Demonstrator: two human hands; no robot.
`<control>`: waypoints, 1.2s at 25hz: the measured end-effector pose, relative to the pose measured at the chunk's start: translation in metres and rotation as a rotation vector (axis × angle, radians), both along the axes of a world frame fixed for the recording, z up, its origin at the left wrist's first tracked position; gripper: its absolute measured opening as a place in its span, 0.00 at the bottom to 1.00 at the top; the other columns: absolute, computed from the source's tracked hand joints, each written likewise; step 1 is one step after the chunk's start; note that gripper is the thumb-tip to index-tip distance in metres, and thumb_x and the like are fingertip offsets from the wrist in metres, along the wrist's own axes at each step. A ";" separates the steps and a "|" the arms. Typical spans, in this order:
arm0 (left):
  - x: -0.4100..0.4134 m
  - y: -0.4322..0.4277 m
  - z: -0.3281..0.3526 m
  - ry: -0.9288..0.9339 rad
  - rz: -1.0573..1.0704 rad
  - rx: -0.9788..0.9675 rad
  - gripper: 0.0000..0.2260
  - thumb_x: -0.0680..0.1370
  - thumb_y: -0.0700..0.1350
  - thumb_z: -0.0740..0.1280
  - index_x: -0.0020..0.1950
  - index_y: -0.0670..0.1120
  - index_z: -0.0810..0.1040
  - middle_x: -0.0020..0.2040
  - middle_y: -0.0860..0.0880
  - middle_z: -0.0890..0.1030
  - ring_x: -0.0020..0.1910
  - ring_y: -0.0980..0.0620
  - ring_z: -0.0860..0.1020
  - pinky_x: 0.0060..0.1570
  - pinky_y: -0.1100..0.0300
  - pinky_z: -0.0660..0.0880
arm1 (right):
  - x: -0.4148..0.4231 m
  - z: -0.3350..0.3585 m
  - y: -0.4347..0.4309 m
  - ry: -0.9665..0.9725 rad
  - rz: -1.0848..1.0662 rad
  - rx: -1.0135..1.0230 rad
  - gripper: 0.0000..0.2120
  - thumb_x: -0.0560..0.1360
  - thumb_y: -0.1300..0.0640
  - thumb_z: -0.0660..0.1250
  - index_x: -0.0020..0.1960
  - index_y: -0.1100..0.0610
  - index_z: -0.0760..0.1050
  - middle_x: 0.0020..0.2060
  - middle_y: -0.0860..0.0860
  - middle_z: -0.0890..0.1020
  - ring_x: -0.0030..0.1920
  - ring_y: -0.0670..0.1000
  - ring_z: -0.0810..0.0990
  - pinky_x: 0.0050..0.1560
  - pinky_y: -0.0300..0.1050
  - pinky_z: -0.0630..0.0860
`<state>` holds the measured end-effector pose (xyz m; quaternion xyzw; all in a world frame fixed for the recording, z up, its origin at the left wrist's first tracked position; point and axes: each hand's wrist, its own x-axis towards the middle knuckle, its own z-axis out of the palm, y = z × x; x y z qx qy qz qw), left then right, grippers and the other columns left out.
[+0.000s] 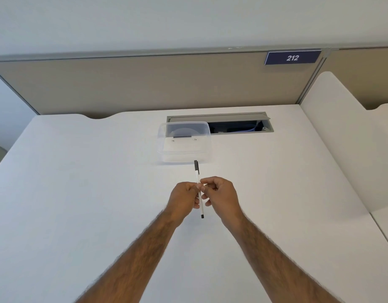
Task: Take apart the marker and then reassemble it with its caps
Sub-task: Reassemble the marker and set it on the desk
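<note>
Now both hands pinch marker (pixel 198 189) mid-barrel: left hand (pixel 184 199), right hand (pixel 220 196), above desk (pixel 79 182).

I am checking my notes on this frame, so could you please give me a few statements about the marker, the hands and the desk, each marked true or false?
1. Both hands hold the marker at its middle. True: the left hand and the right hand pinch it together.
2. The marker lies flat on the desk. False: it is held above it.
3. A black cap sits on the marker's far end. True.
4. The clear plastic container is full of markers. False: no markers show in it.
5. The sign on the partition reads 212. True.
</note>
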<state>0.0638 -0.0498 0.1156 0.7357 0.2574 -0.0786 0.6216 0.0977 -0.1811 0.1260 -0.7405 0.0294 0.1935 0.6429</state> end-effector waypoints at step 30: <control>0.032 -0.013 -0.072 0.135 0.104 0.145 0.04 0.76 0.33 0.66 0.44 0.38 0.81 0.40 0.43 0.87 0.38 0.45 0.87 0.40 0.51 0.86 | 0.021 -0.083 0.011 -0.021 0.081 -0.528 0.15 0.75 0.63 0.64 0.59 0.58 0.81 0.47 0.50 0.84 0.43 0.47 0.80 0.39 0.34 0.71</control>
